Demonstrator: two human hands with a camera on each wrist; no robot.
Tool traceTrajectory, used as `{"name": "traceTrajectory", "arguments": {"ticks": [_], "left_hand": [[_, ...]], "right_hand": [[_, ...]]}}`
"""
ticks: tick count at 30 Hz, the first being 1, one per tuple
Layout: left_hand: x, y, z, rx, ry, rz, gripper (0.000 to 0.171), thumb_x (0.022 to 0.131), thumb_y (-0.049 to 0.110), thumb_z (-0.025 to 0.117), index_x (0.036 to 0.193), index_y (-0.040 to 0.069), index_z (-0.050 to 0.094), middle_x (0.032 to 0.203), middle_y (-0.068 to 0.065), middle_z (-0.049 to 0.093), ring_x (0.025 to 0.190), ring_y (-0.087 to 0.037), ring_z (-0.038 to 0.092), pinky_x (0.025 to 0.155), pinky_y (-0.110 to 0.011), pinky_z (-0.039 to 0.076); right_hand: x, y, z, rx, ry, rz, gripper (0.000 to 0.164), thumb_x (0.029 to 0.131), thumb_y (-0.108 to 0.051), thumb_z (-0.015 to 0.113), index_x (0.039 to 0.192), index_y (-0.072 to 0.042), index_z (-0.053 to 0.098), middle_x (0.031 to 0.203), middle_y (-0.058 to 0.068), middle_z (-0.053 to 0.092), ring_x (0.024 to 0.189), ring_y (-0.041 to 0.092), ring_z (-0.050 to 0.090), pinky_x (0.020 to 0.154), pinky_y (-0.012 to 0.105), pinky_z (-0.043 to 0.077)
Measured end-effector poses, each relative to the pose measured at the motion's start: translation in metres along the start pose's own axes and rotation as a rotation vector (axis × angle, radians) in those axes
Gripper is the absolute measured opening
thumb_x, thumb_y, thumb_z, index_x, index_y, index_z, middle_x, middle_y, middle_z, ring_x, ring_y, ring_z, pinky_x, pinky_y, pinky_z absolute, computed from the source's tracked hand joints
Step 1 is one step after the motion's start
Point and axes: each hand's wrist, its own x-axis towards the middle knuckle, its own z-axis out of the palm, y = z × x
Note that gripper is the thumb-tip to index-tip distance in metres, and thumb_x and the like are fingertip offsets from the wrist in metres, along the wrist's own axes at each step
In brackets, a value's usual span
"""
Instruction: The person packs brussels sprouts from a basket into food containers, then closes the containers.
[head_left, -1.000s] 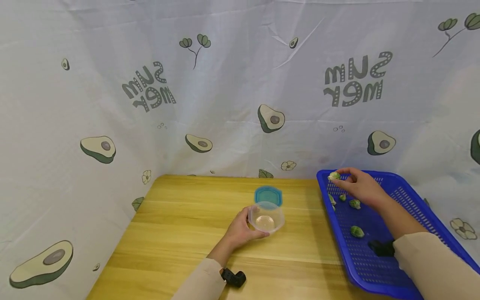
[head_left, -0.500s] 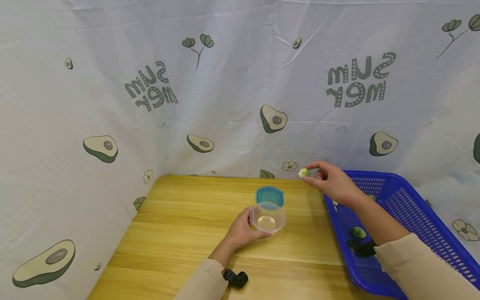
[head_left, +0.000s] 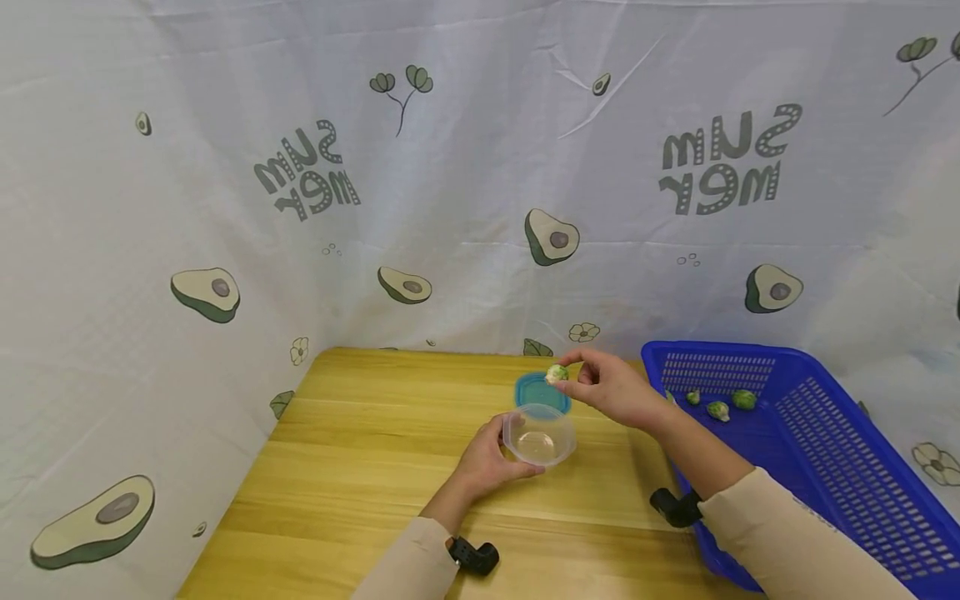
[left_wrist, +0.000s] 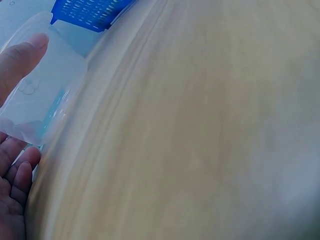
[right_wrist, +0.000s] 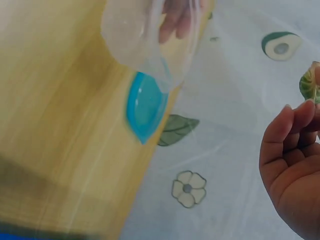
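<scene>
My left hand [head_left: 483,462] grips a clear plastic container [head_left: 538,437] by its side, thumb near the front and fingers behind. In the left wrist view the thumb lies along the wall of the container [left_wrist: 55,75]. Between thumb and fingertips, my right hand [head_left: 618,392] pinches a small Brussels sprout [head_left: 557,374], pale at its cut end. The sprout is above and a little behind the container, overlapping the blue lid [head_left: 531,390] in the head view. That lid lies on the table behind the container. In the right wrist view the sprout [right_wrist: 309,86] shows only partly.
A blue plastic basket [head_left: 817,375] stands at the right, with several Brussels sprouts [head_left: 743,399] toward its far end. My right forearm crosses its left rim. A white printed cloth [head_left: 465,183] hangs behind the wooden table [head_left: 360,433].
My right hand has carried the Brussels sprout left, out from over the basket to above the lid and container. The left hand keeps its hold on the container.
</scene>
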Motion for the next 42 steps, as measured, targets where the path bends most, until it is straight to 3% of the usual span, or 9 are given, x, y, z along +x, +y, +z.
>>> {"name": "traceTrajectory", "arguments": {"ticks": [10, 15, 25, 36, 42], "left_hand": [[0.000, -0.001, -0.001, 0.022, -0.004, -0.007, 0.085, 0.061, 0.052, 0.081, 0.131, 0.020, 0.045, 0.123, 0.007, 0.049, 0.110, -0.008, 0.048, 0.092, -0.031, 0.041], [0.000, 0.001, -0.001, 0.012, -0.010, 0.013, 0.086, 0.063, 0.052, 0.080, 0.132, 0.017, 0.044, 0.125, 0.002, 0.049, 0.110, -0.012, 0.049, 0.090, -0.032, 0.042], [0.002, 0.002, 0.000, 0.019, -0.006, -0.004, 0.091, 0.061, 0.052, 0.081, 0.136, 0.019, 0.040, 0.123, 0.009, 0.048, 0.109, -0.008, 0.049, 0.090, -0.029, 0.042], [0.000, 0.003, 0.000, 0.012, -0.006, -0.010, 0.090, 0.062, 0.050, 0.081, 0.136, 0.018, 0.040, 0.123, 0.007, 0.048, 0.109, -0.008, 0.048, 0.091, -0.030, 0.041], [-0.001, 0.000, 0.000, 0.022, 0.001, -0.002, 0.087, 0.063, 0.050, 0.081, 0.134, 0.019, 0.041, 0.122, 0.006, 0.049, 0.108, -0.011, 0.049, 0.090, -0.033, 0.042]], "right_hand": [[0.011, 0.022, 0.036, -0.041, -0.101, 0.008, 0.029, 0.084, -0.030, 0.068, 0.108, -0.015, 0.061, 0.064, 0.001, 0.044, 0.051, 0.015, 0.038, 0.046, 0.027, 0.032], [0.012, 0.032, 0.046, -0.096, -0.164, 0.065, 0.027, 0.081, -0.028, 0.072, 0.104, -0.016, 0.063, 0.065, 0.002, 0.047, 0.053, 0.015, 0.041, 0.047, 0.028, 0.034], [0.013, 0.042, 0.049, -0.290, -0.180, 0.094, 0.025, 0.075, -0.023, 0.076, 0.095, -0.013, 0.066, 0.085, 0.000, 0.060, 0.072, 0.017, 0.048, 0.063, 0.031, 0.042], [0.012, 0.044, 0.049, -0.300, -0.222, 0.129, 0.022, 0.078, -0.020, 0.073, 0.097, -0.012, 0.066, 0.090, 0.001, 0.061, 0.078, 0.019, 0.049, 0.069, 0.035, 0.042], [0.012, 0.042, 0.047, -0.273, -0.204, 0.120, 0.024, 0.081, -0.021, 0.071, 0.102, -0.011, 0.066, 0.079, 0.002, 0.056, 0.067, 0.017, 0.046, 0.059, 0.031, 0.039]]}}
